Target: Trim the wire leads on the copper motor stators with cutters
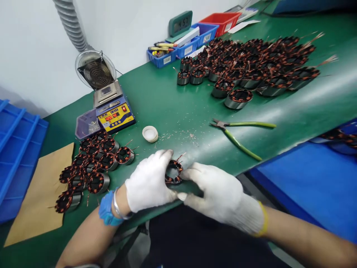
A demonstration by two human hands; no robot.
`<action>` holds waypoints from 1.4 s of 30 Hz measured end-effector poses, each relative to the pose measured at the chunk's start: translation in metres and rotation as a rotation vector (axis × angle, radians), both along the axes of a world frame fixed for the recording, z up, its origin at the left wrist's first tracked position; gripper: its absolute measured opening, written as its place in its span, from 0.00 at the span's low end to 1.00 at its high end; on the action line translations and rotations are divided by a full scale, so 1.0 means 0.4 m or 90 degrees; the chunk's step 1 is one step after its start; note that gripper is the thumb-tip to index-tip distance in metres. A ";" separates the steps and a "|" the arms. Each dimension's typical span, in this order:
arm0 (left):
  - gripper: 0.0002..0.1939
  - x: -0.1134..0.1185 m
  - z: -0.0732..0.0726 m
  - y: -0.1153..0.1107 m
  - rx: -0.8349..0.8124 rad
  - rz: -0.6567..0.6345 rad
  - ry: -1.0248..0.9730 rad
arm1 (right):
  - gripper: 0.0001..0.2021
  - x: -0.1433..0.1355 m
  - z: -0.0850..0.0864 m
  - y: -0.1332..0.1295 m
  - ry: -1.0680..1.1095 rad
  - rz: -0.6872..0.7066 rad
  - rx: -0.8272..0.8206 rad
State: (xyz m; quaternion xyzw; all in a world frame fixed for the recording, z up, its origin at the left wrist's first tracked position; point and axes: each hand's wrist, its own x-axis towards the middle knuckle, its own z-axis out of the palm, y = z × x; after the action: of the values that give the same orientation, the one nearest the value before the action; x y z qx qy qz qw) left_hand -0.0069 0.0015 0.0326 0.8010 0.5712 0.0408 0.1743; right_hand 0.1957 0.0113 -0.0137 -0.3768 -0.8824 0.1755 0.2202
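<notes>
A motor stator (179, 178), a ring with copper windings and black insulation, stands at the table's near edge with thin wires sticking up from its rim. My left hand (150, 182), in a white glove, wraps round its left side. From the right, my gloved right hand (216, 190) has its fingertips against the ring, and its thumb is low near the left thumb. The stator's lower outside is hidden by the gloves. Beyond the hands lies a small round white dish (150, 133). Green-handled cutters (223, 125) rest with their handles spread, to the right.
Several stators (96, 158) stand at left, partly on brown cardboard (41, 193). A larger group of stators (245, 67) fills the back right. A solder pot (115, 115) stands back left beneath a grey duct (69, 24). Scraps (184, 136) dot the green table (156, 96). Blue crate (19, 156) at far left.
</notes>
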 end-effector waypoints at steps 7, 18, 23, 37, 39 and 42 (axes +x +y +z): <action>0.50 0.004 -0.037 0.030 -0.006 0.039 -0.002 | 0.16 -0.044 -0.002 -0.001 -0.078 -0.131 -0.092; 0.43 0.028 -0.046 0.016 0.068 0.128 0.018 | 0.11 -0.020 -0.025 0.032 0.001 -0.193 -0.205; 0.39 0.045 -0.040 0.011 0.069 0.141 0.040 | 0.14 0.021 -0.068 0.022 0.233 -0.241 -0.369; 0.21 0.063 -0.023 0.043 0.194 -0.191 -0.045 | 0.23 0.065 -0.037 0.075 0.498 -0.217 -0.488; 0.17 0.062 -0.028 0.051 0.152 -0.161 0.009 | 0.20 0.059 -0.029 0.075 0.417 -0.176 -0.494; 0.11 0.058 -0.015 0.044 0.101 -0.075 0.091 | 0.16 0.031 -0.020 0.078 0.338 -0.151 -0.479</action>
State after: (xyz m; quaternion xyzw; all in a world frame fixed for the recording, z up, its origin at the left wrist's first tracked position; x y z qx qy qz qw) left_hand 0.0162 0.0191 0.0268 0.8453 0.5292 0.0186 0.0712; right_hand 0.2081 0.0424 -0.0215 -0.4707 -0.6218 0.5467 0.3050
